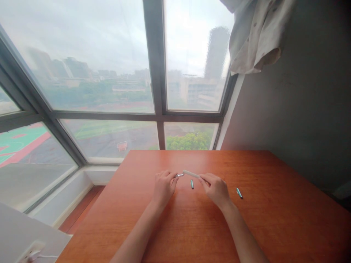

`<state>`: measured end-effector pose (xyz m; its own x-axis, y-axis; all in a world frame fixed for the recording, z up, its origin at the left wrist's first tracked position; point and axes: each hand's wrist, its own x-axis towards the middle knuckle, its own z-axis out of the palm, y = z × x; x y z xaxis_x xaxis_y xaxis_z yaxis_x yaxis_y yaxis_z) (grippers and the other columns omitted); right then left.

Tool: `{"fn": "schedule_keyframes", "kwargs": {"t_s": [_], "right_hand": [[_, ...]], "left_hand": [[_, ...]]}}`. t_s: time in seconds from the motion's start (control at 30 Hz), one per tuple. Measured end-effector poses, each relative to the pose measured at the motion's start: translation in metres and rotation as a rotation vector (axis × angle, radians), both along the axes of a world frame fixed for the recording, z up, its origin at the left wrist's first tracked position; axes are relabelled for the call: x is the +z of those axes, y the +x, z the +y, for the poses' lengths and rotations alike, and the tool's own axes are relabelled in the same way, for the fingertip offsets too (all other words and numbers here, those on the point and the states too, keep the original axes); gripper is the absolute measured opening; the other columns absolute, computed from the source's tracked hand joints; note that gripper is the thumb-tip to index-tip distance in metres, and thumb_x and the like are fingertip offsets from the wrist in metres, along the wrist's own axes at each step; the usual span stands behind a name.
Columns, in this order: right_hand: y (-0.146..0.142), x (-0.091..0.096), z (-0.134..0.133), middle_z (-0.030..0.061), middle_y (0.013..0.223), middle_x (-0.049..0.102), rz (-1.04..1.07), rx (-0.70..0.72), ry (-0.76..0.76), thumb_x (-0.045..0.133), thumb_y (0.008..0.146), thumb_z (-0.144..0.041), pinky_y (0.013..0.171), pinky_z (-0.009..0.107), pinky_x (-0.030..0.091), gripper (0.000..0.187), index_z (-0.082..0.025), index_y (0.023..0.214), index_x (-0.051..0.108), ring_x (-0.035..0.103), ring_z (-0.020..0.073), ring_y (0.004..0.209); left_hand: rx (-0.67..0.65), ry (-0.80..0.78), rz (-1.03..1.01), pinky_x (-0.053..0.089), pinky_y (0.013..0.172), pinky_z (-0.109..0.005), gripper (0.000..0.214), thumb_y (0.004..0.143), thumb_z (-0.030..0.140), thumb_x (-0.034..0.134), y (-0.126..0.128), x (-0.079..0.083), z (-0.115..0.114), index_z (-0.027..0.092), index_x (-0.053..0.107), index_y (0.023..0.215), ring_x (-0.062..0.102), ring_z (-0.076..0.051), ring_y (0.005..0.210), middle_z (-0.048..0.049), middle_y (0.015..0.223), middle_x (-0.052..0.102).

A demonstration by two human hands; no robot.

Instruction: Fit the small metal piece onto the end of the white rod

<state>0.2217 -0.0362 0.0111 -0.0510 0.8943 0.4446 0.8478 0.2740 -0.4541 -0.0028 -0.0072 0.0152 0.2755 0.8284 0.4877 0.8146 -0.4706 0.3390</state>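
Both my hands are over the middle of a red-brown wooden table [274, 226]. My right hand [216, 188] pinches one end of a slim white barrel [191, 174], held a little above the tabletop. My left hand [163, 185] is closed on a small silvery metal piece [180, 175] that meets the barrel's other end. Two short teal cylinders lie on the table: one teal cylinder [192, 183] just under the barrel between my hands, the other teal cylinder [239, 193] to the right of my right hand.
A large window [153, 73] with dark frames rises behind the table's far edge. A grey wall [301, 120] stands on the right, with a pale cloth [255, 36] hanging at the top. A white object with a cable [33, 252] sits at the lower left.
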Motion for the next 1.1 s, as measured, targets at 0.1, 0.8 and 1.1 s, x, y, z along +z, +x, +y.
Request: {"fn": "schedule_keyframes", "kwargs": {"t_s": [0.1, 0.8, 1.1], "right_hand": [[0.0004, 0.0, 0.0005, 0.0016, 0.082, 0.07, 0.003, -0.014, 0.01, 0.048, 0.088, -0.032, 0.063, 0.021, 0.038, 0.023, -0.026, 0.089, 0.071, 0.062, 0.0151, 0.075], [0.0007, -0.0012, 0.0007, 0.0015, 0.076, 0.069, 0.0, 0.002, 0.0, 0.047, 0.088, -0.034, 0.06, 0.021, 0.037, 0.026, -0.026, 0.088, 0.071, 0.061, 0.0142, 0.068], [0.0015, 0.0001, 0.0004, 0.0013, 0.078, 0.069, 0.005, -0.006, -0.009, 0.047, 0.089, -0.033, 0.061, 0.022, 0.037, 0.025, -0.026, 0.089, 0.071, 0.061, 0.015, 0.071]], "left_hand": [[-0.008, 0.008, 0.014, 0.037, 0.073, -0.03, 0.015, 0.087, 0.025, 0.055, 0.0005, -0.0006, 0.0001, 0.024, 0.068, 0.094, 0.059, -0.019, 0.078, -0.003, 0.08, 0.065], [0.003, 0.001, 0.007, 0.037, 0.072, -0.03, 0.015, 0.086, 0.024, 0.056, 0.0023, 0.0003, -0.0004, 0.024, 0.069, 0.093, 0.059, -0.019, 0.076, -0.0032, 0.08, 0.065], [0.003, 0.019, 0.016, 0.036, 0.072, -0.03, 0.014, 0.086, 0.025, 0.056, 0.0021, -0.0011, 0.0, 0.024, 0.069, 0.092, 0.058, -0.019, 0.076, -0.0027, 0.077, 0.064]]}}
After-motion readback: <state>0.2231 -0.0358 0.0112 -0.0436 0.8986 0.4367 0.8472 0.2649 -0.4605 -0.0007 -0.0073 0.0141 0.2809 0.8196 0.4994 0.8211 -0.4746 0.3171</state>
